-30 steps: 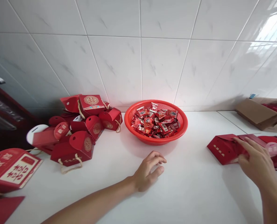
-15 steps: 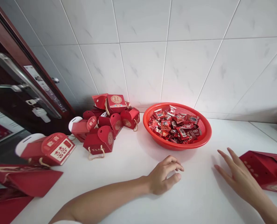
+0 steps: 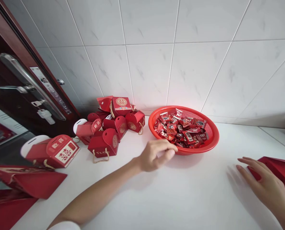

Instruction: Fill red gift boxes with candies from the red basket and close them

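Note:
A red plastic basket (image 3: 211, 145) stands against the wall, filled with small red-wrapped candies (image 3: 180, 131). My left hand (image 3: 156, 154) is at its front left edge, fingers curled and thumb near the fingertips, closed at the rim. How firmly it grips cannot be made out. To the right, my right hand (image 3: 264, 180) hovers palm down with fingers stretched out, holding nothing. Beyond it lies a red gift box (image 3: 279, 169), partly hidden by the hand and cut off by the picture edge.
Several red candy boxes (image 3: 104, 143) with rope handles are heaped at the back left. Another box (image 3: 53, 151) and larger folded red pieces (image 3: 40, 182) lie at the far left. A dark door (image 3: 15, 105) with a handle and keys stands beside the white table (image 3: 180, 198).
My left hand has moved up to the basket's rim, its fingers closing. My right hand has shifted rightward over the edge of the red gift box. The view has turned slightly left.

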Available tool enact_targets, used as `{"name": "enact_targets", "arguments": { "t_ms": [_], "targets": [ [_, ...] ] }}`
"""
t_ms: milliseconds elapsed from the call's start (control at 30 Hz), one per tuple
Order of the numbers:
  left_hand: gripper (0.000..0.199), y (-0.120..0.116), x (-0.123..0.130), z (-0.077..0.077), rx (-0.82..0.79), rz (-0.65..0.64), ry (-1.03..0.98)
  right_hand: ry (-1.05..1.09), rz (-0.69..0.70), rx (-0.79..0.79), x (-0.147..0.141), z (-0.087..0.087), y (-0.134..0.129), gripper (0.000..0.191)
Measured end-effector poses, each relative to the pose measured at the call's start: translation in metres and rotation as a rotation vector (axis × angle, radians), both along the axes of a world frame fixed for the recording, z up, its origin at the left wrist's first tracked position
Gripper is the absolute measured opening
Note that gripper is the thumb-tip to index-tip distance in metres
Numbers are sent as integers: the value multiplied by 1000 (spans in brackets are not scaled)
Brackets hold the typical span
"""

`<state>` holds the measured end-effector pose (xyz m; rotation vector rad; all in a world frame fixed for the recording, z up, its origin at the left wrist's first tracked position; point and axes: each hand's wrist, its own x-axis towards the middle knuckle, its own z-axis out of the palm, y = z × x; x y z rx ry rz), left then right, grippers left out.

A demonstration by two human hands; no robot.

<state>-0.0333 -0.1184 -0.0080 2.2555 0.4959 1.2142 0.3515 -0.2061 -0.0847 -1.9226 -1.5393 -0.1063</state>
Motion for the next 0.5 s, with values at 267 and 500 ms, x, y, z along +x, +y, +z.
{"name": "enact_targets", "arguments": {
  "t_ms": [267,500],
  "targets": [
    [24,36,-92,79,14,703,287,167,16,-50,-48,8,-13,55],
    [31,54,-139,78,-135,926,482,281,138,-122,-78,7,-14,42]
  ]
}}
